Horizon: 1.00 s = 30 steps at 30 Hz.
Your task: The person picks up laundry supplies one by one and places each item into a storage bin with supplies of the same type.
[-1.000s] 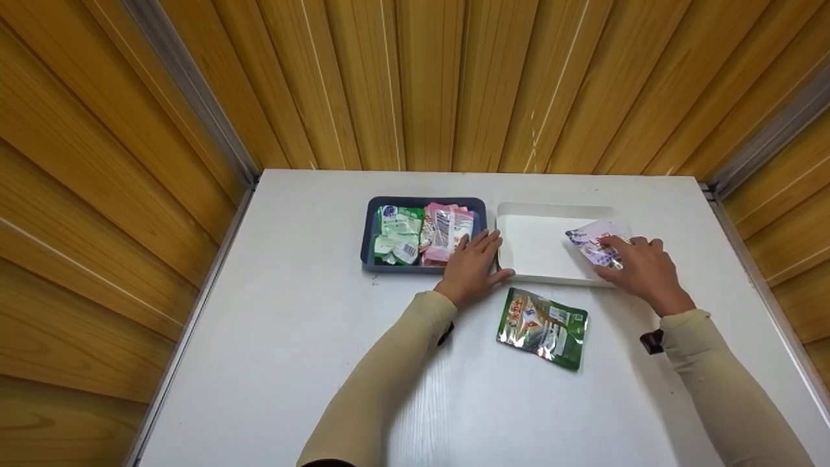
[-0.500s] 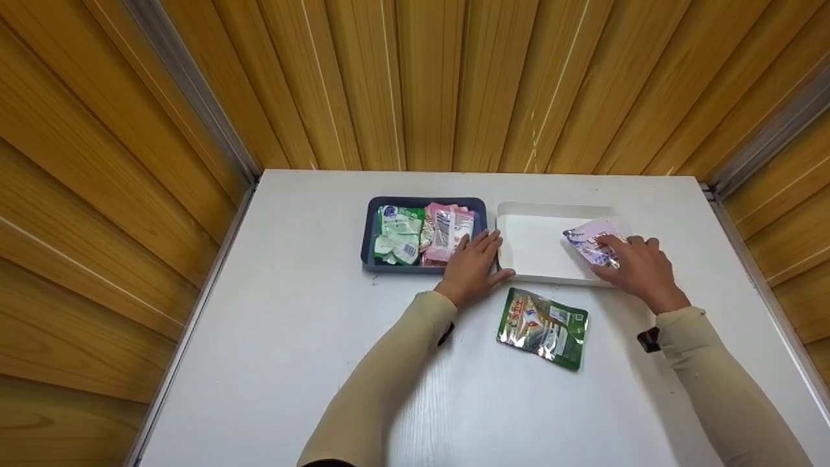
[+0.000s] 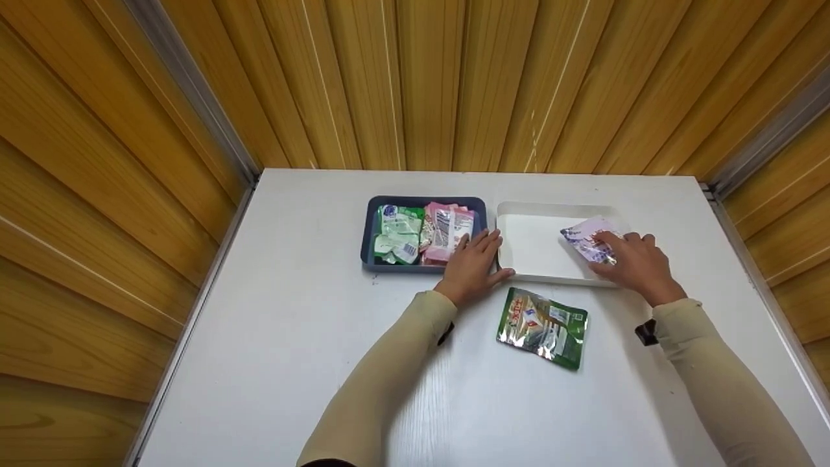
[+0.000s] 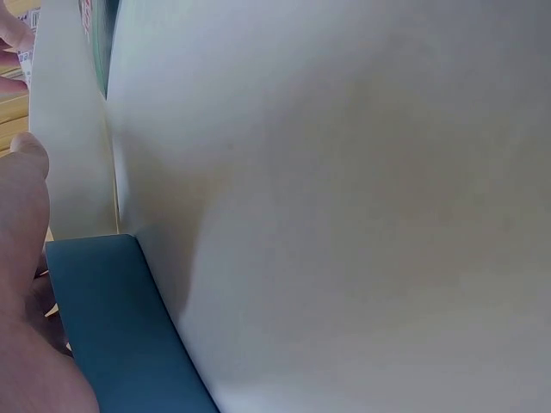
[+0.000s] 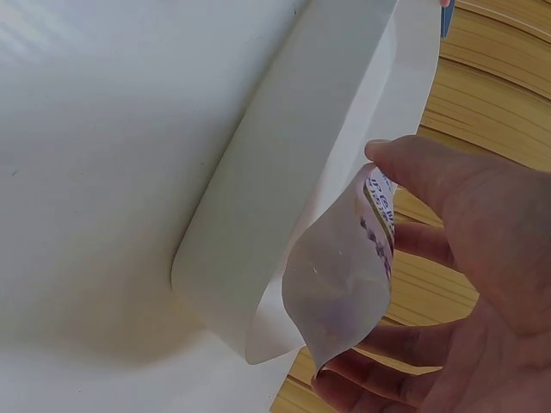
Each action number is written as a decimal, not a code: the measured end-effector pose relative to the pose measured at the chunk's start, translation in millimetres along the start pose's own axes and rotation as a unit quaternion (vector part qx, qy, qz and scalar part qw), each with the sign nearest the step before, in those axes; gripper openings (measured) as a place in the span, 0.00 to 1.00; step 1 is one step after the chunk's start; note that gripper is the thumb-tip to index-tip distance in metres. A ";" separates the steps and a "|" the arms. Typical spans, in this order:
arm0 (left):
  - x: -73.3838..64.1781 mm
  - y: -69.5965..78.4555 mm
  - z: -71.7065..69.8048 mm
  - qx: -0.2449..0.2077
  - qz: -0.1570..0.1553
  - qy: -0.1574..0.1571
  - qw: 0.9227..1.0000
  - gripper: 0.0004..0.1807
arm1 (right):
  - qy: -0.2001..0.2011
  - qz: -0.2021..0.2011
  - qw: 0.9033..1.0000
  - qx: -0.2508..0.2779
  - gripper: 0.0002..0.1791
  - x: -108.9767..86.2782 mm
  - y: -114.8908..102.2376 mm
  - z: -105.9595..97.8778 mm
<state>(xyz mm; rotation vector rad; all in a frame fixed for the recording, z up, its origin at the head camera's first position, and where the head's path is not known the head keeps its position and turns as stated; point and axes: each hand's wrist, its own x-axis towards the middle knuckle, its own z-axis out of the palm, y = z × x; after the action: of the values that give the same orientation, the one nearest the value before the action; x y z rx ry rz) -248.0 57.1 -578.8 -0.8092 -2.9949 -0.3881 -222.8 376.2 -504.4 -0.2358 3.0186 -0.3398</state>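
In the head view my right hand (image 3: 639, 264) holds a light purple, flower-printed pouch (image 3: 583, 241) over the right part of a white tray (image 3: 551, 280). The right wrist view shows the pouch (image 5: 340, 262) bulging between thumb and fingers, just above the tray's wall (image 5: 267, 138). My left hand (image 3: 472, 267) lies with straight fingers across the right end of a dark blue tray (image 3: 368, 240); its thumb reaches the white tray's near corner. Green pouches (image 3: 399, 235) and pink pouches (image 3: 446, 233) fill much of the blue tray.
A shiny green pouch (image 3: 543, 329) lies on the white table (image 3: 292, 324) in front of the white tray. The two trays stand side by side. Wood-look panels (image 3: 428, 84) rise behind the table and on both sides.
My right hand has shifted slightly left and away from me, carrying the purple pouch with it. The left hand, both trays and the green pouch on the table have stayed put.
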 end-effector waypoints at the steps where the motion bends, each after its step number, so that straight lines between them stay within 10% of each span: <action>1: -0.3 0.1 -0.2 -0.001 0.000 0.000 1.000 0.45 | -0.002 0.000 1.000 0.000 0.37 0.6 0.1 0.3; 30: 0.2 0.5 0.1 0.005 -0.001 -0.003 1.000 0.45 | -0.049 0.012 0.999 -0.003 0.37 19.0 1.5 4.3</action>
<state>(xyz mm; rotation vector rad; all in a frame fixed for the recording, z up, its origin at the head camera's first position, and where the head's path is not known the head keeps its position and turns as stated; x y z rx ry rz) -247.9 57.6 -578.8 -0.8076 -3.0006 -0.3715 -241.3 373.7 -510.3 -0.2095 2.9240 -0.3093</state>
